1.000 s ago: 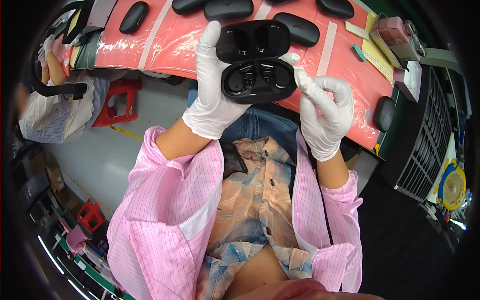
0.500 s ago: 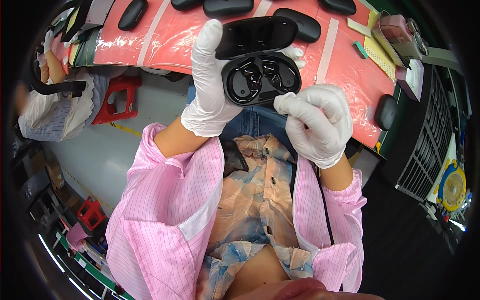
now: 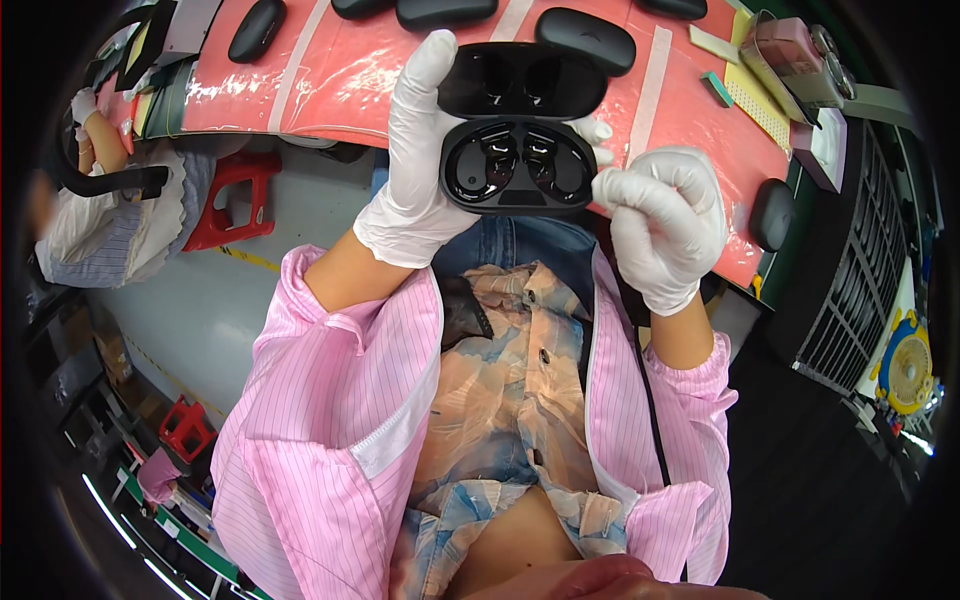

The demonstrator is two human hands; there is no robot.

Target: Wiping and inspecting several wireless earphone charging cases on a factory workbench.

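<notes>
My gloved left hand point(image 3: 407, 170) grips a black earbud case point(image 3: 517, 203) from its left side, thumb pointing up and fingertips showing past its right side. The case's glossy lid point(image 3: 522, 80) is tipped back. Inside sit two black earbuds point(image 3: 541, 165) with curved ear hooks, one in each half of the tray. Close by the case's right end is my gloved right hand point(image 3: 668, 235), its fingers curled in and pinched together. Whatever may be between those fingertips is hidden.
More black cases, such as one at the far middle point(image 3: 585, 40) and one at the right point(image 3: 770, 215), lie on the pink-covered table point(image 3: 340, 85). A container of supplies point(image 3: 800, 65) stands far right. A co-worker's arm point(image 3: 105, 140) and a red stool point(image 3: 243, 195) appear at left.
The case has levelled out in my left hand and moved slightly down at its right end. My right hand has drawn back to the right, from the front edge to the case's end.
</notes>
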